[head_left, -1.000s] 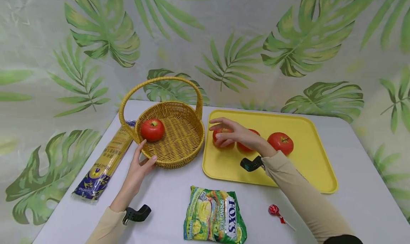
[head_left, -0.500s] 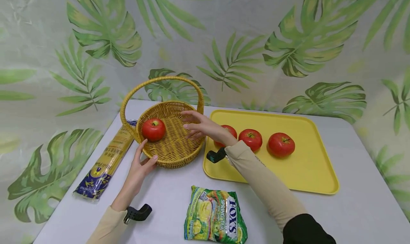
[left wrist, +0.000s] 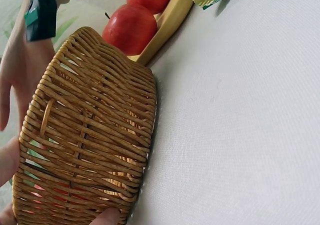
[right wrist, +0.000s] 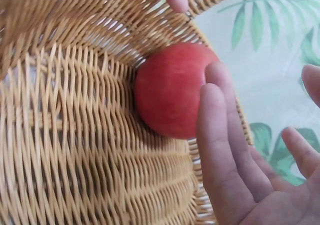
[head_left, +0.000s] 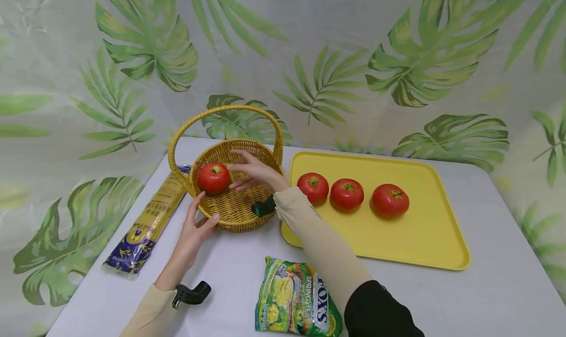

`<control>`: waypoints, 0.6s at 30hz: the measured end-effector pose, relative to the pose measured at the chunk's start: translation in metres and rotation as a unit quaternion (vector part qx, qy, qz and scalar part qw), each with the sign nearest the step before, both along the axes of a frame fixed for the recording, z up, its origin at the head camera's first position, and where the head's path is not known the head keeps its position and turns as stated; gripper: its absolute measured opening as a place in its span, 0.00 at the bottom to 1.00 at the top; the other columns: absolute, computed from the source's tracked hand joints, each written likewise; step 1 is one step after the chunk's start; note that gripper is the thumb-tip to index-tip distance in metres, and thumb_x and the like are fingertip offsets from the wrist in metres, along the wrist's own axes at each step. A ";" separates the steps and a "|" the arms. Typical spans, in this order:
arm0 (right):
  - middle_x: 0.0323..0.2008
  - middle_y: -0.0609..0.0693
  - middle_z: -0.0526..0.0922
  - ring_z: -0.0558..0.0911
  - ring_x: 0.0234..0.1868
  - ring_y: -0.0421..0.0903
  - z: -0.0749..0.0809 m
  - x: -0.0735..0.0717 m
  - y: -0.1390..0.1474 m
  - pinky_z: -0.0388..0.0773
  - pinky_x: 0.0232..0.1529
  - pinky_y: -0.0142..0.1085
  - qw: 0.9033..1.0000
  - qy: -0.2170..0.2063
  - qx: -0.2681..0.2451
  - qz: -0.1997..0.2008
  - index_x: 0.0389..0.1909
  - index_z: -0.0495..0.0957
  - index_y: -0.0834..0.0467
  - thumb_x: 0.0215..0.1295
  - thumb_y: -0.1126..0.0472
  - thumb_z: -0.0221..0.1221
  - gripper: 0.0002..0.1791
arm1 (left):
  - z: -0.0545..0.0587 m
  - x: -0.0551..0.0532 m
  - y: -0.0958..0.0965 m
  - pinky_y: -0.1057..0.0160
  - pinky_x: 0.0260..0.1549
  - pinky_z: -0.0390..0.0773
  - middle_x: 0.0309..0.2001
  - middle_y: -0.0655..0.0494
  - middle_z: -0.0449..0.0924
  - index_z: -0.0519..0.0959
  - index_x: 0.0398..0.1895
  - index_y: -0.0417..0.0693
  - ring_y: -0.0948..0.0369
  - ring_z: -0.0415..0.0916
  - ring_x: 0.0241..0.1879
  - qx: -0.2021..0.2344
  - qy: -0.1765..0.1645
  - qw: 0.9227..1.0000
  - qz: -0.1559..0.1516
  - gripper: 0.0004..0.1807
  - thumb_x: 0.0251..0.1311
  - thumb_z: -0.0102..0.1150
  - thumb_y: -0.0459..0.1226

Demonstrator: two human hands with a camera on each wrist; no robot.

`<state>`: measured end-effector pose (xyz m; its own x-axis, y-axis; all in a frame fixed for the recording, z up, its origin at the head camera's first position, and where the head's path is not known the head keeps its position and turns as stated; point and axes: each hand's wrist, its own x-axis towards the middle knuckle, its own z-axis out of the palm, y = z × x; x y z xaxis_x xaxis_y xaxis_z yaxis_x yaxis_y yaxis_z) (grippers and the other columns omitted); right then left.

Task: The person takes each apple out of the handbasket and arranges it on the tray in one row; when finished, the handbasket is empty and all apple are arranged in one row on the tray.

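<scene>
A red apple (head_left: 214, 178) lies in the left part of the golden wicker basket (head_left: 236, 211). My right hand (head_left: 255, 172) reaches over the basket, its fingers extended beside that apple; in the right wrist view the fingers (right wrist: 212, 130) overlap the apple (right wrist: 172, 92), and I cannot tell if they touch it. My left hand (head_left: 191, 236) holds the basket's front left rim, with fingertips (left wrist: 7, 160) on the rim and another on the outer wall in the left wrist view. Several more apples are in view: three, including the middle one (head_left: 347, 195), sit in a row on the yellow tray (head_left: 415, 248).
Left of the basket lies a long pack of pasta (head_left: 148, 219), slanting. A green Fox's sweets bag (head_left: 283, 297) rests at the front, partly covered by the right sleeve. The basket's tall handle (head_left: 225, 109) arches above it. A leaf-patterned cloth (head_left: 327, 57) hangs behind the table.
My right hand has moved left from above the tray's leftmost apple, into the basket beside the apple there. The tray apples stay put. My left hand keeps its place on the rim.
</scene>
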<state>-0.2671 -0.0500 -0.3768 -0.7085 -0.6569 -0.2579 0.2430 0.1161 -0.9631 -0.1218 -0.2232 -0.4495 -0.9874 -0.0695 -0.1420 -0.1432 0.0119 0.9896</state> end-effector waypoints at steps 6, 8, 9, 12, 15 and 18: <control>0.70 0.61 0.56 0.77 0.49 0.67 -0.012 0.001 -0.019 0.73 0.53 0.55 0.999 -0.042 0.006 -0.011 0.76 0.45 0.46 0.72 0.58 0.52 0.37 | -0.001 0.000 0.000 0.48 0.60 0.65 0.75 0.51 0.31 0.41 0.77 0.59 0.43 0.55 0.66 0.007 0.004 1.000 -0.001 0.40 0.69 0.51 0.34; 0.70 0.62 0.56 0.76 0.51 0.69 -0.015 0.002 -0.023 0.72 0.53 0.56 0.998 -0.057 0.005 -0.019 0.76 0.45 0.46 0.72 0.59 0.52 0.37 | -0.002 0.000 0.000 0.48 0.59 0.65 0.75 0.51 0.32 0.42 0.77 0.59 0.43 0.56 0.66 0.007 0.007 1.000 -0.002 0.40 0.69 0.52 0.34; 0.70 0.62 0.56 0.75 0.51 0.69 -0.017 0.002 -0.025 0.72 0.53 0.56 0.998 -0.066 0.006 -0.023 0.76 0.44 0.46 0.71 0.59 0.53 0.38 | -0.002 0.000 0.000 0.48 0.59 0.66 0.75 0.51 0.32 0.42 0.77 0.58 0.43 0.56 0.66 0.005 0.007 1.000 -0.002 0.40 0.69 0.52 0.34; 0.70 0.62 0.55 0.74 0.53 0.70 -0.021 0.003 -0.031 0.72 0.53 0.57 0.995 -0.095 0.005 -0.028 0.76 0.44 0.45 0.71 0.60 0.53 0.39 | -0.001 0.000 -0.002 0.48 0.59 0.66 0.75 0.51 0.32 0.42 0.77 0.58 0.43 0.55 0.66 0.002 0.005 1.000 -0.002 0.40 0.69 0.51 0.35; 0.69 0.62 0.54 0.73 0.54 0.70 -0.025 0.004 -0.036 0.72 0.54 0.56 0.992 -0.124 -0.002 -0.031 0.76 0.44 0.44 0.71 0.61 0.53 0.39 | 0.000 0.000 -0.001 0.48 0.60 0.65 0.75 0.51 0.32 0.41 0.77 0.59 0.43 0.54 0.66 0.006 0.002 1.000 -0.002 0.40 0.70 0.51 0.34; 0.68 0.63 0.55 0.72 0.55 0.71 -0.026 0.005 -0.043 0.71 0.55 0.56 0.988 -0.150 -0.021 -0.040 0.75 0.44 0.43 0.71 0.62 0.53 0.38 | 0.001 -0.001 -0.001 0.48 0.60 0.65 0.75 0.51 0.31 0.41 0.77 0.59 0.43 0.54 0.67 0.007 0.000 1.000 -0.002 0.40 0.70 0.51 0.35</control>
